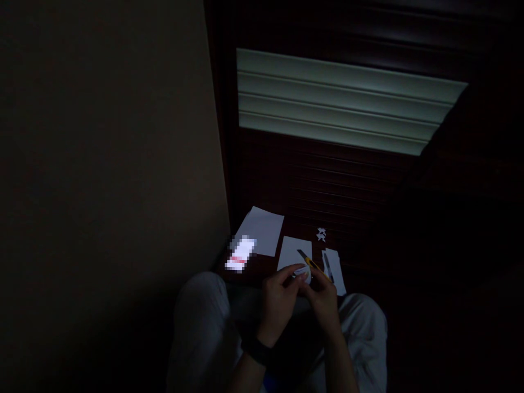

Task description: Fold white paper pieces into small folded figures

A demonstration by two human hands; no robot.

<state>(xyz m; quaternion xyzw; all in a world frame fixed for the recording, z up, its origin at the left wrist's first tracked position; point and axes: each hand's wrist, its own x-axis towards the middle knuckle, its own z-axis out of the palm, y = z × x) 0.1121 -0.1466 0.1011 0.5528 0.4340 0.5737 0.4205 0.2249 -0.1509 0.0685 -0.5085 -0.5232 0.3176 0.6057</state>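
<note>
A small piece of folded white paper [303, 272] is pinched between both hands, just above the dark table. My left hand [280, 290], with a dark band at its wrist, closes on the paper's left side. On the opposite side, my right hand [321, 293] grips the same paper with thumb and fingers. Just beyond the fingers, a yellow utility knife [313, 266] lies partly over a white sheet [291, 250], its lower part hidden by my right hand. Finer folds in the paper are too dark to make out.
A larger white sheet [264, 232] and a lit phone [240, 255], blurred out, lie at the left. Small white paper pieces [321, 234] sit at the back. To the right, a pen [328, 266] rests on paper strips [336, 267]. Walls rise at the left and behind.
</note>
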